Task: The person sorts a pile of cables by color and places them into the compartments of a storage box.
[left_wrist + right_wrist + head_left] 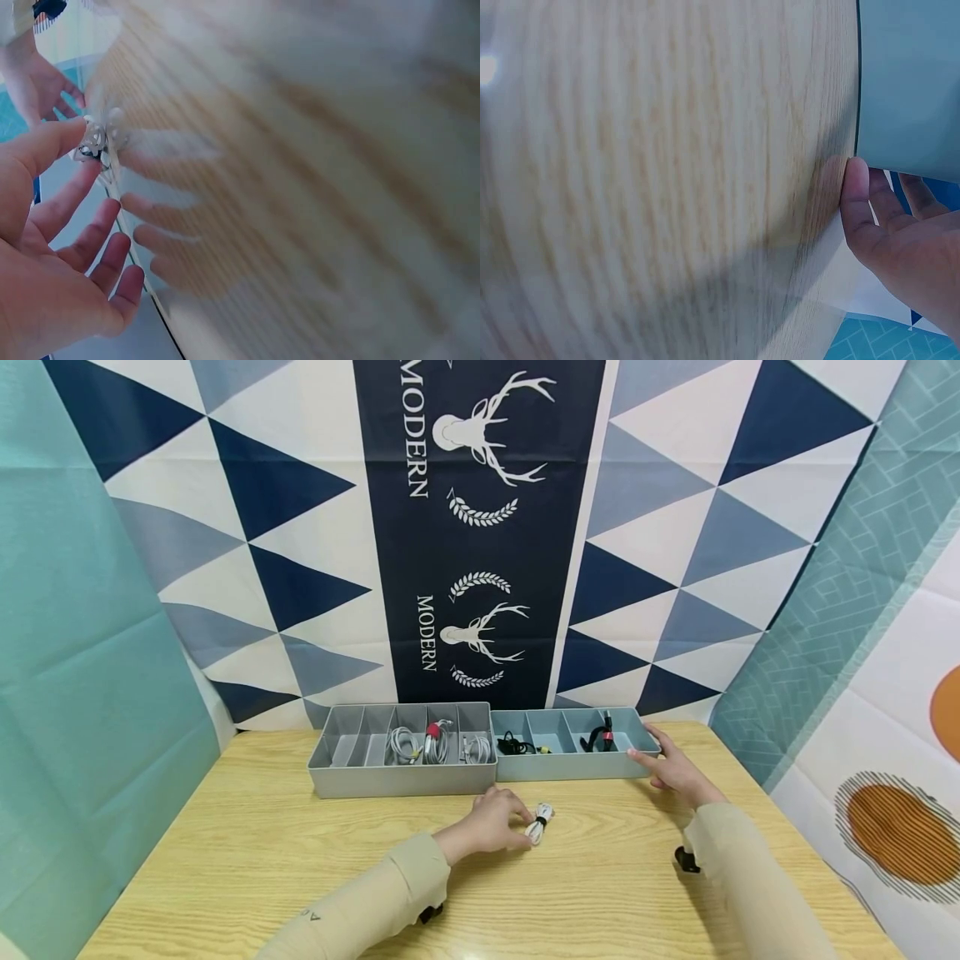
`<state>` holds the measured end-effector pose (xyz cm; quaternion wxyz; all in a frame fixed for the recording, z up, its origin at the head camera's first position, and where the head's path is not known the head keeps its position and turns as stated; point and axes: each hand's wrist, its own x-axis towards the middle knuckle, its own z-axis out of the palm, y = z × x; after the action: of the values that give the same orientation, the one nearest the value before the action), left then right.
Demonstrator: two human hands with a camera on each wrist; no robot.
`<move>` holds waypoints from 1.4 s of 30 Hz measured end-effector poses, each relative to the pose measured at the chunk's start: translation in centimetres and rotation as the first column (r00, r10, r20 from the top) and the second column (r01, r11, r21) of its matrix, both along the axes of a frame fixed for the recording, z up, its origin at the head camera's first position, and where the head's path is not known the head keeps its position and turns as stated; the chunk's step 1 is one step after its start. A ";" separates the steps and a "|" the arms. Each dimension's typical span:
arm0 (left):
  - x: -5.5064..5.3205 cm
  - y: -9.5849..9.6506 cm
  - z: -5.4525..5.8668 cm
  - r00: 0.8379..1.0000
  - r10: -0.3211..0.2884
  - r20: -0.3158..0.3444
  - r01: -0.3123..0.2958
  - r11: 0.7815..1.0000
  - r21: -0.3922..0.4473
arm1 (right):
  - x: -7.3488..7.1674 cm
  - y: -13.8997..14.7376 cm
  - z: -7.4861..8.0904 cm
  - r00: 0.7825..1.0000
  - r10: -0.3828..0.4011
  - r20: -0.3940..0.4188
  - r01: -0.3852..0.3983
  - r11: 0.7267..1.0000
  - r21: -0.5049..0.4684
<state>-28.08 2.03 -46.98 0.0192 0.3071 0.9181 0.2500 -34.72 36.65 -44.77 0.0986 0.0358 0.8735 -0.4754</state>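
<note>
A white cable bundle (539, 824) with a black tie lies on the table in front of the boxes. My left hand (491, 823) pinches it between thumb and index finger, the other fingers loose beside it. The left wrist view shows the bundle (94, 140) between those two fingertips. At the right end of the blue-grey divided box (570, 767), my right hand (675, 768) rests its extended fingers on the corner. In the right wrist view, its thumb (857, 176) is at the box's lower corner and the other fingers are partly hidden behind the box.
A grey divided box (405, 785) adjoins the blue-grey box on its left and holds several coiled light cables (435, 745). Black cables (513, 743) lie in the blue-grey box, another (600, 735) in a compartment farther right. Behind both boxes hangs a patterned cloth (480, 543).
</note>
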 end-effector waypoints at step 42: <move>0.2 -2.1 0.8 1.000 -0.019 0.011 0.016 0.969 0.245 | -0.2 0.1 -0.3 1.000 0.008 -0.018 -0.007 1.000 0.026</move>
<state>-27.85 -0.03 -46.20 -0.0108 0.3134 0.8773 0.3632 -34.88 36.78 -45.08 0.0919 0.0294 0.8805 -0.4641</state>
